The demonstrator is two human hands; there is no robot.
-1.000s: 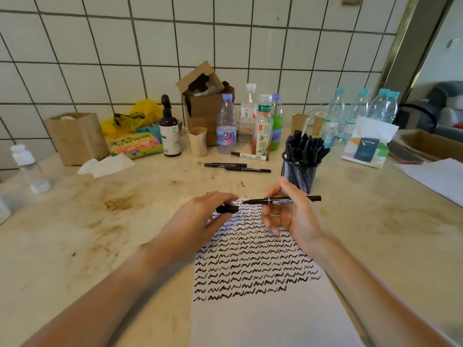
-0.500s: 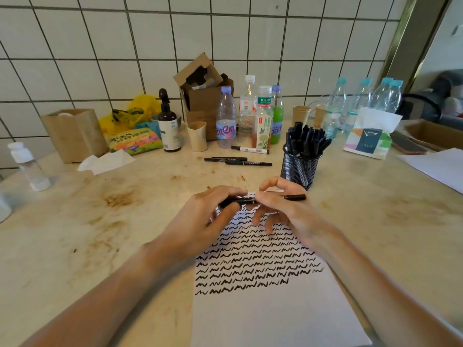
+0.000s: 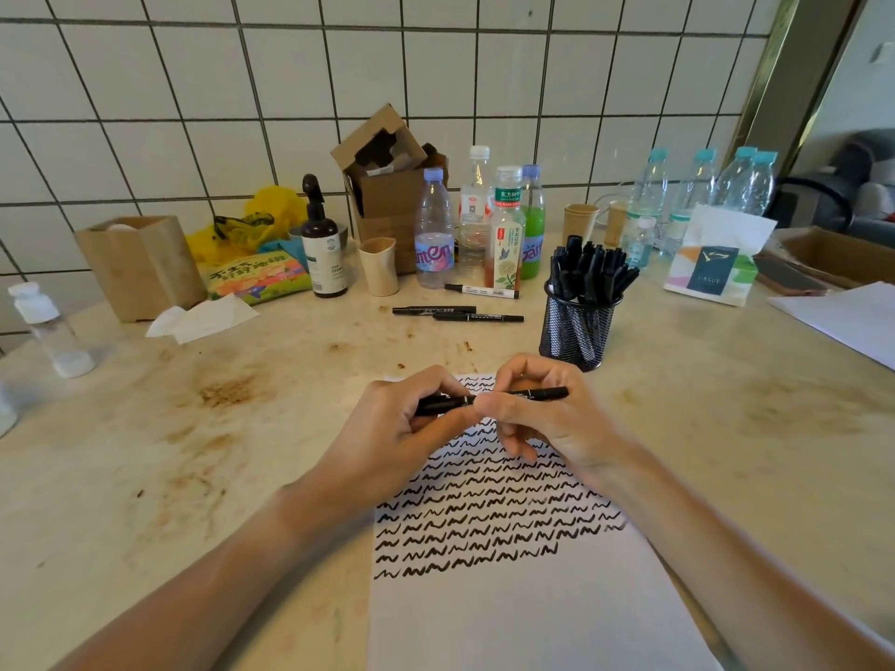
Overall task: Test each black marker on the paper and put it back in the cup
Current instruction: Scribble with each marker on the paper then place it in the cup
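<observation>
Both hands are on one black marker [image 3: 489,401] held sideways just above the far end of the paper [image 3: 523,612]: left hand [image 3: 387,428] has its grip pinched round the left end, right hand [image 3: 542,414] curled round the barrel. Looks to me like the cap's at the join, though I can't tell if it's seated. Next it goes into the mesh cup [image 3: 576,331], just beyond on the bench [image 3: 169,452], which is crammed, so it needs threading in.
</observation>
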